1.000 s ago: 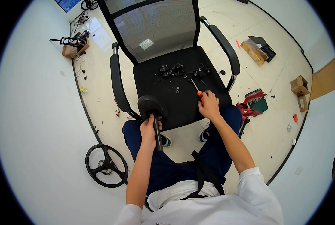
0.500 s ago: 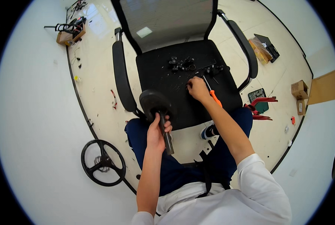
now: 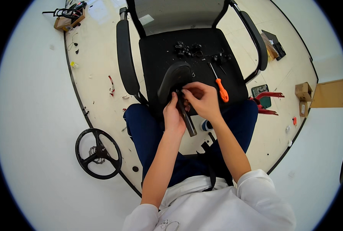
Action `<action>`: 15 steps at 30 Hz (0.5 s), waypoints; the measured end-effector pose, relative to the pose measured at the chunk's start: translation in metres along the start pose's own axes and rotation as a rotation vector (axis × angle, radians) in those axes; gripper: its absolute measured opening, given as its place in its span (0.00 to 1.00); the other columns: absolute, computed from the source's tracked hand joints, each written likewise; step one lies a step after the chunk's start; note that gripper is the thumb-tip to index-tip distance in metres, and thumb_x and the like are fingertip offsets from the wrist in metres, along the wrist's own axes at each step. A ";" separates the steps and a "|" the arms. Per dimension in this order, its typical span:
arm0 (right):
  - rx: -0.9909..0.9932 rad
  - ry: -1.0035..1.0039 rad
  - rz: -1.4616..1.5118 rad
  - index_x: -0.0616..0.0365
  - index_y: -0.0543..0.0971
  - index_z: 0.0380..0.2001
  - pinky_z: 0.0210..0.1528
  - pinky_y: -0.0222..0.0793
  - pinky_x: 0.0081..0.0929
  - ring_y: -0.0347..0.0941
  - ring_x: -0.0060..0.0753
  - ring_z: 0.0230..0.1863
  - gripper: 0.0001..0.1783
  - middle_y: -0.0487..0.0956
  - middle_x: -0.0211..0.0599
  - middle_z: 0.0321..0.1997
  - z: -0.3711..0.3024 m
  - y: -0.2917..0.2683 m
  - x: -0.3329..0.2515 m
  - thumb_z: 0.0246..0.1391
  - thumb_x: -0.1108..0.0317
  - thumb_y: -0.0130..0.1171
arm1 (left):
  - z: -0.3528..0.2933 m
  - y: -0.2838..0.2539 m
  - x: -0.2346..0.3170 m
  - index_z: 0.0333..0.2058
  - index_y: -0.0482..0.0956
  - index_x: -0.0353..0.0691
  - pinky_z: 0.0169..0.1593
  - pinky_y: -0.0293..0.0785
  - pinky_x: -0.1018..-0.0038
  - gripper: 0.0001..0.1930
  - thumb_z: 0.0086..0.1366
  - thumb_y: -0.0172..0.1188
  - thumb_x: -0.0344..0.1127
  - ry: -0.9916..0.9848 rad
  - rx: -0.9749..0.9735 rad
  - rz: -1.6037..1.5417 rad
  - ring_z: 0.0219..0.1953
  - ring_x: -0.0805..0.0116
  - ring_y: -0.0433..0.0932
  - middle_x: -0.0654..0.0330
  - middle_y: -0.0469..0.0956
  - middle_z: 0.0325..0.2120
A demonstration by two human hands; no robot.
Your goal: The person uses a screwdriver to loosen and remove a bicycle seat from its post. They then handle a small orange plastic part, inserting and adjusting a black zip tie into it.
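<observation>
My left hand [image 3: 174,118] is wrapped round the black seatpost [image 3: 189,125] of a bicycle saddle [image 3: 172,80], which is held tilted over the front of a black office chair seat [image 3: 153,50]. Close beside it, my right hand [image 3: 204,101] has thumb and forefinger pinched at the top of the post, under the saddle. Whatever sits between those fingertips is too small and covered to name. To the right of that hand, an orange-handled screwdriver [image 3: 222,91] lies on the seat. Small black metal parts [image 3: 187,49] are heaped farther back, with more black parts [image 3: 220,58] to their right.
Chair armrests [image 3: 126,57] flank the seat. On the floor at left lies a black three-spoke wheel [image 3: 98,154]; at right are a red bicycle fork [image 3: 269,95], a green tray [image 3: 266,101] of small parts and cardboard boxes [image 3: 303,91]. A box of parts [image 3: 69,21] stands far left.
My right hand has come from the seat, near the screwdriver, to the top of the seatpost. The saddle and my left hand have shifted right and the saddle has turned.
</observation>
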State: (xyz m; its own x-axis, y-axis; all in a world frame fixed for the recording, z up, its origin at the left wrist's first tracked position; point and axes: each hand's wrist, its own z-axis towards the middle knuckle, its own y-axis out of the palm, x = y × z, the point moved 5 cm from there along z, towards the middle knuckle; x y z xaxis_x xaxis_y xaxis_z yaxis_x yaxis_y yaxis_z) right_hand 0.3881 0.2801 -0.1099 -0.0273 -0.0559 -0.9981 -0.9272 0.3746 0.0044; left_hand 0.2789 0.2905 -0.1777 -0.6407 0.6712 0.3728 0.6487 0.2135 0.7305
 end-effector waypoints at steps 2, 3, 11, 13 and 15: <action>0.018 0.086 -0.103 0.66 0.82 0.34 0.17 0.68 0.18 0.74 0.19 0.17 0.06 0.80 0.35 0.19 -0.001 0.001 0.012 0.53 0.75 0.61 | 0.002 -0.005 -0.008 0.41 0.76 0.40 0.31 0.65 0.77 0.12 0.73 0.50 0.41 0.029 0.014 0.005 0.29 0.76 0.69 0.66 0.74 0.29; 0.037 0.088 -0.113 0.66 0.83 0.34 0.16 0.67 0.18 0.74 0.19 0.16 0.07 0.80 0.35 0.18 -0.001 0.000 0.014 0.53 0.74 0.62 | 0.002 -0.004 -0.010 0.41 0.77 0.41 0.32 0.65 0.77 0.11 0.73 0.50 0.41 0.035 0.009 0.024 0.29 0.77 0.70 0.67 0.75 0.30; 0.105 0.027 -0.348 0.64 0.84 0.32 0.19 0.68 0.22 0.76 0.27 0.15 0.08 0.80 0.42 0.17 -0.004 -0.010 0.012 0.50 0.70 0.63 | -0.002 0.006 -0.023 0.48 0.76 0.38 0.38 0.70 0.75 0.15 0.72 0.51 0.41 0.111 0.071 0.069 0.37 0.75 0.74 0.65 0.76 0.39; 0.123 -0.102 -0.472 0.63 0.84 0.32 0.23 0.71 0.25 0.77 0.32 0.17 0.08 0.81 0.44 0.20 -0.001 -0.015 0.013 0.50 0.70 0.62 | -0.004 0.009 -0.025 0.51 0.74 0.36 0.45 0.70 0.73 0.16 0.72 0.51 0.41 0.116 0.079 0.071 0.43 0.72 0.74 0.63 0.75 0.44; 0.113 -0.169 -0.557 0.62 0.84 0.32 0.27 0.72 0.27 0.78 0.37 0.21 0.08 0.81 0.46 0.22 0.000 -0.014 0.009 0.49 0.70 0.62 | -0.005 0.011 -0.026 0.55 0.70 0.35 0.56 0.69 0.69 0.19 0.72 0.51 0.41 0.108 0.064 0.078 0.52 0.68 0.73 0.60 0.74 0.51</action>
State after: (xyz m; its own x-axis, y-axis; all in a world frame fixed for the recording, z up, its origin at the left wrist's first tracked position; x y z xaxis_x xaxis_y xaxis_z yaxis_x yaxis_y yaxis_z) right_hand 0.4011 0.2738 -0.1191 0.5209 -0.1280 -0.8440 -0.7386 0.4281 -0.5207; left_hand 0.3007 0.2715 -0.1770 -0.6259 0.6077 0.4887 0.7207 0.2114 0.6602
